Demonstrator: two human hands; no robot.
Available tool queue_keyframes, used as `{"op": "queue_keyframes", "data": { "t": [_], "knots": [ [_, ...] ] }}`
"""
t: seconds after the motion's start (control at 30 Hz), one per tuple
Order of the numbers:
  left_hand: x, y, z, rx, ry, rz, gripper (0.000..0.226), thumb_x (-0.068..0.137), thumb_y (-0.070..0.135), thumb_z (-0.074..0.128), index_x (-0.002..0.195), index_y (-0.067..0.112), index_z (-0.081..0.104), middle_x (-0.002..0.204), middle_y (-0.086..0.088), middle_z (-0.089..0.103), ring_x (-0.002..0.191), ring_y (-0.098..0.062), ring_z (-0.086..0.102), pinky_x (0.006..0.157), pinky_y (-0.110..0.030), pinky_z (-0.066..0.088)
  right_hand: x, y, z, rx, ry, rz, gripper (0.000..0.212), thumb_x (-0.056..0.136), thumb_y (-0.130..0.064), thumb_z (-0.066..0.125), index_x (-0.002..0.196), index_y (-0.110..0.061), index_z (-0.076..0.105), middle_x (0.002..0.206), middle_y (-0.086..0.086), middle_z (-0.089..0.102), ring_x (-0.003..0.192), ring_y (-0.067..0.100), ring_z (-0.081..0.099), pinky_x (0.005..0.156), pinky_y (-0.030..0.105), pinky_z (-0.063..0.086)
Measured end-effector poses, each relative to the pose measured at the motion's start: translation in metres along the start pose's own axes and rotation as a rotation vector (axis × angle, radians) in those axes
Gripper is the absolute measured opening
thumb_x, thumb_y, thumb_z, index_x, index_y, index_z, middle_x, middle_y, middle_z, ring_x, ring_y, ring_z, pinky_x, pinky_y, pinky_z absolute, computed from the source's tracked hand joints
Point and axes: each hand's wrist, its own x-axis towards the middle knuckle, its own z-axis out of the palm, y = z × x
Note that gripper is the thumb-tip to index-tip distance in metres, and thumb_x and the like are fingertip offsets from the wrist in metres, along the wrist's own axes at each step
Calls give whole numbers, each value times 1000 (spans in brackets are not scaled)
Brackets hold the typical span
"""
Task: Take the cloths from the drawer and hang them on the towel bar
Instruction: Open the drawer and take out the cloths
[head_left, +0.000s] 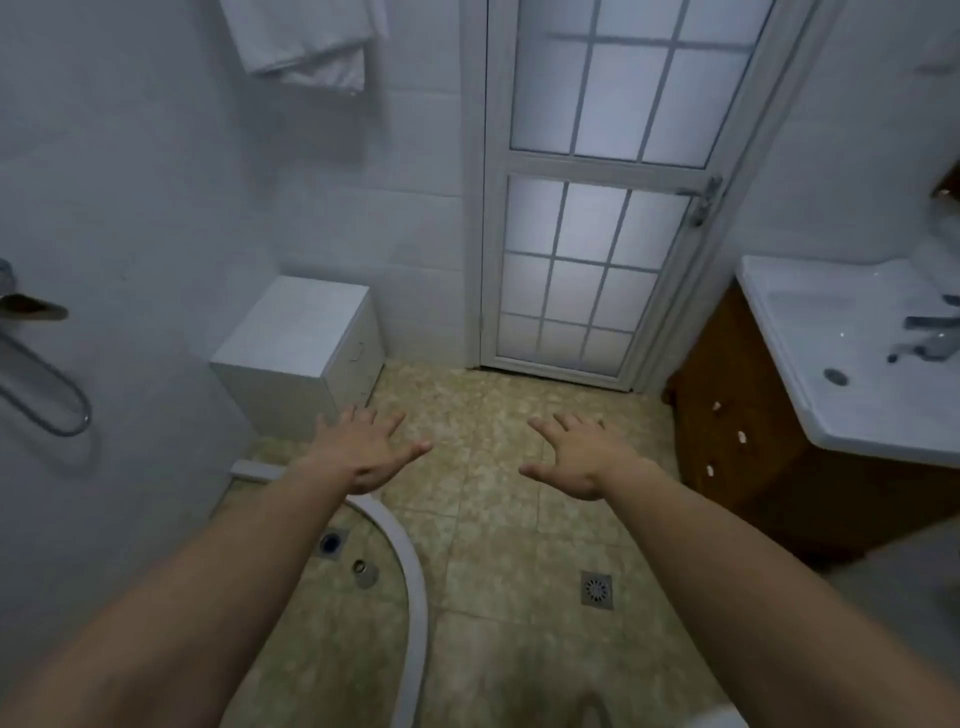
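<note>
One frosted door (597, 208), shut. One wooden cabinet (727, 415) under the sink (857, 364), drawers closed, contents unseen. One white drawer unit (296, 343) in the far left corner of the floor (493, 519), closed, contents unseen. White cloths (306, 41) hang high on the wall (156, 156); count unclear. Left hand (363, 452) and right hand (576, 457): fingers apart, holding nothing.

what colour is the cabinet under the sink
The wooden cabinet under the white basin is brown, with small pale knobs; head view shows it best.
</note>
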Motion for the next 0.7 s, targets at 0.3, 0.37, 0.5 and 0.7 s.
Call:
{"op": "queue_keyframes", "data": {
  "t": [0.3,0.37,0.5,0.7],
  "knots": [
    [107,26,-15,48,-78,-188,104,71,93,0,157,35,4,166,-9,10,152,-32,5,118,-65,6,147,60,-35,-71,-25,-146,85,88,-79,31,158,-35,11,165,6,17,151,27,16,120,51,17],
    [129,37,-19,26,-108,-230,108,68,94,-2,157,34,5,166,-9,10,152,-32,5,118,-64,8,178,77,-42,-87,-58,-185,85,88,-79,31,158,-35,11,165,6,18,151,27,17,119,50,18],
    [173,62,-34,9,-49,-235,103,71,93,-2,157,36,6,166,-8,9,152,-31,2,118,-62,7,247,106,-65,-137,-69,-222,87,87,-80,30,158,-34,11,164,7,18,151,28,17,118,50,19],
    [231,45,-62,-29,-44,-318,103,71,93,-1,157,37,7,166,-7,9,153,-29,2,119,-62,8,345,95,-98,-170,-113,-279,87,86,-81,27,158,-34,10,165,6,18,151,28,16,117,54,16]
  ]
}}
